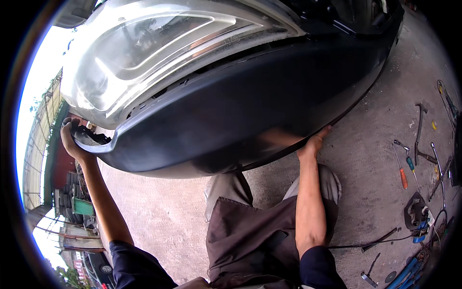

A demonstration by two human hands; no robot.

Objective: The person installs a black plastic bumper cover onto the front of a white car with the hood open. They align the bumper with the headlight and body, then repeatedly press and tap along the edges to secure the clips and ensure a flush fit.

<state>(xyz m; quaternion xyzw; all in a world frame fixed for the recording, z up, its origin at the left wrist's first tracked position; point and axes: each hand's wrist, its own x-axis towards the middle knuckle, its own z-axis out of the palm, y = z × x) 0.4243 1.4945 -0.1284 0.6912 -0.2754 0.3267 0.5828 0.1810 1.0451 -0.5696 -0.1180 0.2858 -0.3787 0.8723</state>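
A large dark car bumper [250,106] stretches across the front of a car, below a clear headlight [144,53]. My left hand [73,143] is closed around the bumper's left end, by its curved wheel-arch edge, with fingertips showing over the top. Farther right, my right hand [314,143] grips the lower edge from below; most of its fingers are hidden behind the panel. A narrow dark gap runs between the headlight and the bumper's upper edge.
Tools lie on the concrete floor at the right: a hammer [419,130], an orange-handled screwdriver [403,177], a green-handled screwdriver [410,164] and a ratchet [402,145]. A dark cable [370,244] runs beside my right arm. A parked car [98,267] stands at the lower left.
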